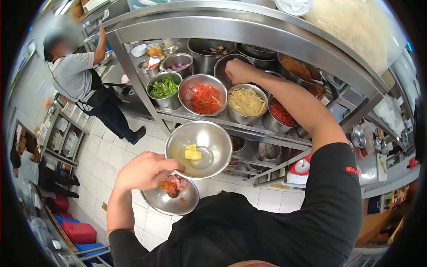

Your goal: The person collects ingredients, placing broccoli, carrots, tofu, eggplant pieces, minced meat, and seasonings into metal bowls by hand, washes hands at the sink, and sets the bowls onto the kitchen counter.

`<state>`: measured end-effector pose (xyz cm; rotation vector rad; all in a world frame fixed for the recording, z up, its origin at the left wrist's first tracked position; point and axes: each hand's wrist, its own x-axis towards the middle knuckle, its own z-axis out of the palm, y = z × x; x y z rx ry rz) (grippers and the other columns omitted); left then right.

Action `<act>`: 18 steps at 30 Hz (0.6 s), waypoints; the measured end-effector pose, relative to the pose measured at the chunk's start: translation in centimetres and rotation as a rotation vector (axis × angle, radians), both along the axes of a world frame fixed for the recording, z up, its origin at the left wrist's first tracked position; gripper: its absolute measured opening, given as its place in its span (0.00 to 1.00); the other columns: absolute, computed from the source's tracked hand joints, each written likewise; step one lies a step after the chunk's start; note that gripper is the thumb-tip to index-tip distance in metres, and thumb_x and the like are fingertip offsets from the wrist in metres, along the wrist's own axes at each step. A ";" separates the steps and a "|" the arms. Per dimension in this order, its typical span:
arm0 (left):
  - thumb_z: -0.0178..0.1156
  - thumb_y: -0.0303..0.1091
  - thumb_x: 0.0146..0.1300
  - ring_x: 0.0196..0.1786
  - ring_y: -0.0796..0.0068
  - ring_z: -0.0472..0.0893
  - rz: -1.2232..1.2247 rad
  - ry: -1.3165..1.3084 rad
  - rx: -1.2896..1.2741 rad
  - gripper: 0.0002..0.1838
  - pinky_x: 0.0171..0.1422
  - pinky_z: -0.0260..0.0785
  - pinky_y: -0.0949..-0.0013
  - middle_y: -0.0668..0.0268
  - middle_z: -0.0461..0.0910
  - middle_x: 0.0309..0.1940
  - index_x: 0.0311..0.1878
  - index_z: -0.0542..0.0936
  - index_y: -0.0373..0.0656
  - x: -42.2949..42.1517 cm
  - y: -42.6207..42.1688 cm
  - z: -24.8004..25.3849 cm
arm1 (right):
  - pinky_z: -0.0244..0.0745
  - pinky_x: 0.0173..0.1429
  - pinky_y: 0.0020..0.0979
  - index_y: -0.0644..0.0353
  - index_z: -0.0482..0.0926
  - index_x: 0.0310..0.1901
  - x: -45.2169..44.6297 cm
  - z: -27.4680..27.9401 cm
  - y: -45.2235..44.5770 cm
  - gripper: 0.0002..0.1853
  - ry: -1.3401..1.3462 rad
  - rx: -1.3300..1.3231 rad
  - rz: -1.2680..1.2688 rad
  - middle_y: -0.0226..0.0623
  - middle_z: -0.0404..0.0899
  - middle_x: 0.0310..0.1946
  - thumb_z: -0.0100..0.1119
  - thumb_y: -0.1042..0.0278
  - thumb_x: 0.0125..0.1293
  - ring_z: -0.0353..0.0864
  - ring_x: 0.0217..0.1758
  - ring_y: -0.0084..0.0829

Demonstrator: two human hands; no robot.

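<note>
My left hand [149, 171] is closed on the rims of two steel mixing bowls. The upper mixing bowl [213, 153] has a few pale yellow cubes [192, 152] in it. Partly beneath it, the lower mixing bowl [178, 207] carries raw meat pieces [179, 181] with an orange-red topping. My right arm stretches over the shelf, and my right hand [240, 71] dips into a deep steel bowl [220, 71] in the back row. Its fingers look curled together; their tips and whatever they touch are hidden. Just in front stand a bowl of red pepper strips [204, 98] and a container of pale yellow shreds [246, 101].
Around these stand green pepper slices [164, 87], chopped purple onion [177, 66], chopped red chilli [281, 114] and an orange-brown powder [296, 66]. A metal rail [249, 35] crosses above the containers. A co-worker [84, 80] stands at the left counter; another person [33, 173] is farther off.
</note>
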<state>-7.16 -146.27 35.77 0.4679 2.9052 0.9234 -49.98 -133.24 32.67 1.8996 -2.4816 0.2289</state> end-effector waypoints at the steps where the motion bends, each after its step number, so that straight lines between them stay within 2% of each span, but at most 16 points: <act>1: 0.57 0.19 0.55 0.36 0.51 0.84 0.008 0.003 0.003 0.18 0.39 0.75 0.54 0.57 0.85 0.33 0.49 0.82 0.48 -0.2 0.1 -0.1 | 0.79 0.35 0.40 0.67 0.83 0.25 -0.1 0.4 0.2 0.08 -0.013 -0.043 -0.006 0.48 0.84 0.26 0.72 0.77 0.41 0.87 0.34 0.44; 2: 0.57 0.20 0.55 0.35 0.50 0.83 0.000 0.005 -0.030 0.18 0.39 0.74 0.53 0.56 0.84 0.31 0.49 0.82 0.48 -0.5 0.0 -0.4 | 0.79 0.35 0.37 0.67 0.82 0.24 -0.3 1.0 0.4 0.07 -0.024 -0.085 -0.012 0.46 0.84 0.25 0.70 0.78 0.42 0.88 0.33 0.39; 3: 0.58 0.20 0.56 0.34 0.50 0.83 -0.009 0.006 -0.062 0.17 0.38 0.74 0.53 0.56 0.83 0.30 0.48 0.81 0.48 -0.8 -0.1 -0.7 | 0.79 0.35 0.37 0.67 0.82 0.24 -0.3 1.8 0.7 0.07 -0.019 -0.080 -0.007 0.46 0.84 0.25 0.70 0.78 0.42 0.88 0.33 0.39; 5: 0.58 0.21 0.55 0.34 0.49 0.82 -0.026 0.018 -0.045 0.18 0.38 0.73 0.52 0.55 0.82 0.28 0.49 0.81 0.48 -1.6 -0.1 -1.2 | 0.80 0.34 0.31 0.68 0.82 0.27 0.6 4.0 1.3 0.06 -0.379 -0.141 -0.103 0.41 0.83 0.23 0.69 0.79 0.46 0.88 0.30 0.29; 6: 0.58 0.22 0.55 0.34 0.48 0.82 -0.048 0.029 -0.036 0.18 0.38 0.72 0.51 0.54 0.81 0.27 0.50 0.80 0.49 -2.1 -0.2 -1.3 | 0.82 0.35 0.27 0.68 0.83 0.32 1.4 5.0 1.6 0.06 -0.528 -0.174 -0.091 0.37 0.84 0.25 0.68 0.79 0.51 0.87 0.29 0.25; 8: 0.59 0.22 0.55 0.34 0.47 0.81 -0.068 0.017 -0.034 0.20 0.38 0.71 0.50 0.54 0.80 0.26 0.51 0.79 0.50 -3.1 -0.6 -1.3 | 0.82 0.36 0.27 0.69 0.82 0.35 10.0 10.0 3.9 0.07 -0.795 -0.081 0.058 0.37 0.85 0.30 0.69 0.78 0.55 0.87 0.31 0.26; 9: 0.59 0.22 0.54 0.34 0.46 0.81 -0.098 -0.004 -0.044 0.21 0.38 0.71 0.49 0.53 0.79 0.26 0.52 0.79 0.51 -3.5 -0.7 -1.3 | 0.83 0.40 0.27 0.66 0.83 0.36 11.5 9.4 4.2 0.04 -0.906 0.014 0.157 0.34 0.85 0.36 0.67 0.76 0.62 0.87 0.37 0.24; 10: 0.59 0.22 0.53 0.34 0.47 0.81 -0.131 -0.023 -0.026 0.23 0.37 0.70 0.48 0.53 0.78 0.25 0.54 0.77 0.52 -4.0 -1.0 -1.6 | 0.82 0.45 0.29 0.64 0.84 0.37 13.9 10.9 4.5 0.03 -0.665 0.181 0.282 0.35 0.84 0.38 0.65 0.74 0.65 0.85 0.43 0.25; 11: 0.59 0.22 0.53 0.34 0.47 0.81 -0.138 -0.023 -0.019 0.23 0.37 0.70 0.48 0.53 0.78 0.25 0.54 0.77 0.52 -4.4 -1.2 -1.7 | 0.82 0.45 0.29 0.64 0.84 0.37 13.6 10.7 4.0 0.03 -0.667 0.186 0.274 0.35 0.84 0.38 0.65 0.74 0.65 0.85 0.43 0.25; 13: 0.58 0.21 0.53 0.34 0.47 0.81 -0.193 -0.008 0.004 0.23 0.37 0.69 0.48 0.53 0.78 0.25 0.53 0.77 0.52 -5.1 -1.7 -1.4 | 0.81 0.49 0.31 0.63 0.85 0.40 11.9 9.7 2.8 0.05 -0.413 0.020 0.290 0.37 0.84 0.39 0.65 0.73 0.64 0.84 0.46 0.28; 14: 0.58 0.21 0.53 0.34 0.47 0.81 -0.204 -0.006 0.011 0.23 0.37 0.69 0.48 0.53 0.78 0.25 0.53 0.77 0.52 -5.3 -2.0 -1.4 | 0.79 0.48 0.34 0.64 0.85 0.41 9.7 9.2 2.1 0.08 -0.166 -0.064 0.167 0.40 0.84 0.39 0.66 0.71 0.62 0.84 0.45 0.32; 15: 0.58 0.21 0.53 0.34 0.47 0.81 -0.222 -0.011 0.008 0.23 0.37 0.69 0.48 0.53 0.78 0.24 0.53 0.77 0.51 -5.5 -2.3 -1.4 | 0.78 0.49 0.36 0.63 0.84 0.44 8.0 9.0 1.5 0.12 -0.288 -0.016 -0.092 0.42 0.84 0.41 0.69 0.70 0.58 0.84 0.46 0.37; 17: 0.58 0.22 0.52 0.34 0.47 0.81 -0.246 -0.018 0.017 0.22 0.37 0.69 0.48 0.53 0.78 0.24 0.52 0.77 0.51 -5.8 -2.9 -1.4 | 0.78 0.51 0.39 0.61 0.82 0.46 3.2 7.3 0.5 0.17 -0.178 0.195 -0.111 0.45 0.83 0.44 0.72 0.71 0.54 0.83 0.48 0.42; 18: 0.59 0.22 0.52 0.34 0.47 0.81 -0.272 -0.004 0.026 0.22 0.36 0.69 0.48 0.53 0.77 0.24 0.51 0.77 0.50 -6.0 -3.3 -1.2 | 0.78 0.51 0.39 0.61 0.82 0.46 2.4 5.5 0.2 0.17 -0.180 0.203 -0.118 0.45 0.83 0.44 0.72 0.71 0.54 0.83 0.48 0.42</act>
